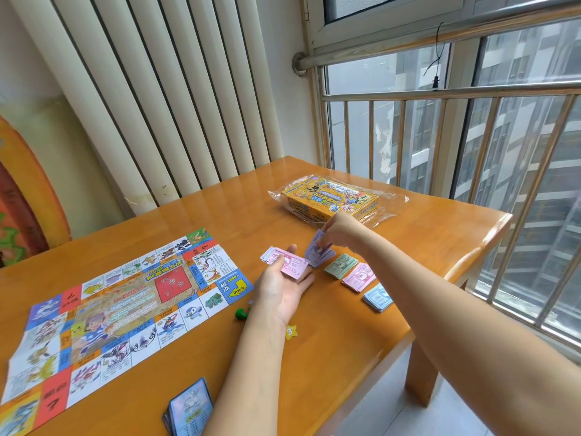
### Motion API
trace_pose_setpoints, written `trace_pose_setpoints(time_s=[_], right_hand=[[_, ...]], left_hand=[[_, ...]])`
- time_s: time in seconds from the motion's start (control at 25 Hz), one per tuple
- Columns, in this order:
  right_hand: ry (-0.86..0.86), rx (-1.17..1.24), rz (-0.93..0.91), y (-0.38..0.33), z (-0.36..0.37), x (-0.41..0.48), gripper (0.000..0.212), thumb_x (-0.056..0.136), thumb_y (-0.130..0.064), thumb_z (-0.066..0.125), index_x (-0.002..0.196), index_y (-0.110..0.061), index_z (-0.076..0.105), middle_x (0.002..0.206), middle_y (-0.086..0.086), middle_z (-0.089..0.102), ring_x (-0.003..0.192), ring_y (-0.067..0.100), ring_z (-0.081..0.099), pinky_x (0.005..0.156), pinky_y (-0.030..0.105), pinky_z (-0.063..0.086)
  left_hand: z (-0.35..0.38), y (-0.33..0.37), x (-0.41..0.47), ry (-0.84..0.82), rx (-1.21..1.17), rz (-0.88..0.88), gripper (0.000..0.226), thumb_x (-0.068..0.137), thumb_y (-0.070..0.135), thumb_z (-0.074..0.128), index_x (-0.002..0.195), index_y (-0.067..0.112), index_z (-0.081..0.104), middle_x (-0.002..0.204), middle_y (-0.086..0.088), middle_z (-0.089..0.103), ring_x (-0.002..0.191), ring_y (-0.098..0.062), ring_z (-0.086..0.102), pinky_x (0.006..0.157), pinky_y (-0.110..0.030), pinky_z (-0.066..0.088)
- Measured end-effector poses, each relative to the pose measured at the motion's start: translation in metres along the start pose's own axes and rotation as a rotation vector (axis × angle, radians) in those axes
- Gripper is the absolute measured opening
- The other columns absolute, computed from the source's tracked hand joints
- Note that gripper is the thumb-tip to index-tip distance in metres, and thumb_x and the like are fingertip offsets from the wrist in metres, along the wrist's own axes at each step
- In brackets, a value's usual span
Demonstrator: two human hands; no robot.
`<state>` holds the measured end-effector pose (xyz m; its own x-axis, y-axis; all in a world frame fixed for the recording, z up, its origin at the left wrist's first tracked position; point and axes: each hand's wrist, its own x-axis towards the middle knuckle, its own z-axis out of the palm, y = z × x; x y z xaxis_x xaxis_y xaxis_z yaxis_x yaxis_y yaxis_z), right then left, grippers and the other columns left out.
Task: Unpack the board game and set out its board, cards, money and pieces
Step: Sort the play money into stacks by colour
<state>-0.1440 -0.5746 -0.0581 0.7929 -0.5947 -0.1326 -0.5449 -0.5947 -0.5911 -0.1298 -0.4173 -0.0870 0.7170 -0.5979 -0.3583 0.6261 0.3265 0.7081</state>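
A: Left hand (283,286) lies palm up, fingers flat, pink notes (294,264) resting across them. Right hand (338,234) pinches purple notes (319,253) just beside, over the table (408,234).

B: How will they handle?

A: Thin, light, slippery paper, I'd judge, so it will fan and slide. Pinch a short edge firmly.

B: Anything unclear?

A: Right fingertips sit behind the notes, and the cards (188,407) are cut off below.
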Motion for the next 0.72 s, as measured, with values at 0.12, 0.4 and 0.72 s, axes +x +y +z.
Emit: trace_pose_setpoints(time_s=[0.12,0.4,0.72], right_hand=[[0.055,-0.143,-0.012,0.004,0.016,0.005,0.024,0.081,-0.014,0.071,0.1,0.0,0.069,0.08,0.006,0.059,0.07,0.019,0.053,0.05,0.025,0.041],[0.083,-0.245,-0.064,0.009,0.022,0.008,0.028,0.081,-0.022,0.07,0.104,-0.005,0.071,0.102,0.007,0.07,0.091,0.023,0.064,0.07,0.03,0.053],[-0.259,-0.543,-0.225,-0.007,-0.007,0.0,0.056,0.088,-0.009,0.057,0.141,-0.023,0.044,0.128,0.009,0.057,0.107,0.027,0.061,0.082,0.033,0.051]], left_hand=[[0.0,-0.001,0.001,-0.031,0.011,-0.006,0.033,0.104,0.02,0.027,0.104,0.013,0.059,0.126,-0.027,0.054,0.123,-0.039,0.049,0.099,-0.047,0.033],[-0.001,-0.003,0.002,-0.046,-0.022,0.007,0.033,0.104,0.02,0.027,0.108,0.01,0.058,0.128,-0.025,0.052,0.112,-0.04,0.053,0.095,-0.047,0.036],[-0.002,-0.001,0.0,-0.025,0.025,-0.002,0.036,0.104,0.024,0.026,0.104,0.014,0.061,0.114,-0.023,0.057,0.11,-0.036,0.051,0.1,-0.046,0.036]])
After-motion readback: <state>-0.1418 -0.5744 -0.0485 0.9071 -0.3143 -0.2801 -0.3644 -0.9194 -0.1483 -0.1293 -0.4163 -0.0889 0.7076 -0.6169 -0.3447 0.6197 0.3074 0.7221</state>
